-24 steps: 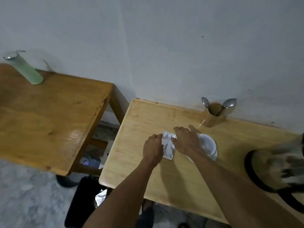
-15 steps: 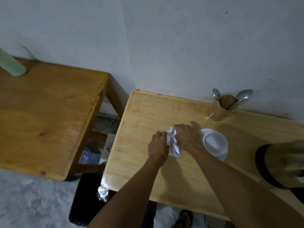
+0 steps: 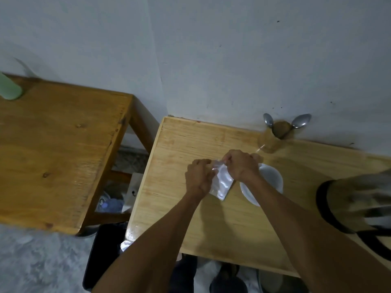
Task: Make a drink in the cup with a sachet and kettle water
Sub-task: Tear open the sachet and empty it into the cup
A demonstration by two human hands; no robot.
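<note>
A silvery white sachet (image 3: 221,182) hangs between both hands above the light wooden table (image 3: 173,166). My left hand (image 3: 198,176) pinches its left top edge and my right hand (image 3: 240,163) pinches the top right corner. Just right of the sachet a white cup (image 3: 268,178) stands on the table, partly hidden by my right wrist. The steel kettle (image 3: 357,199) with its black base sits at the right edge, blurred.
A wooden holder (image 3: 273,140) with two spoons stands at the back by the wall. A darker wooden table (image 3: 55,149) with a green bottle (image 3: 8,87) is to the left. A black bin (image 3: 105,250) sits on the floor below.
The sachet has been lifted off the table and now hangs upright between both hands. My right hand moved up to its top corner. The view shifted slightly.
</note>
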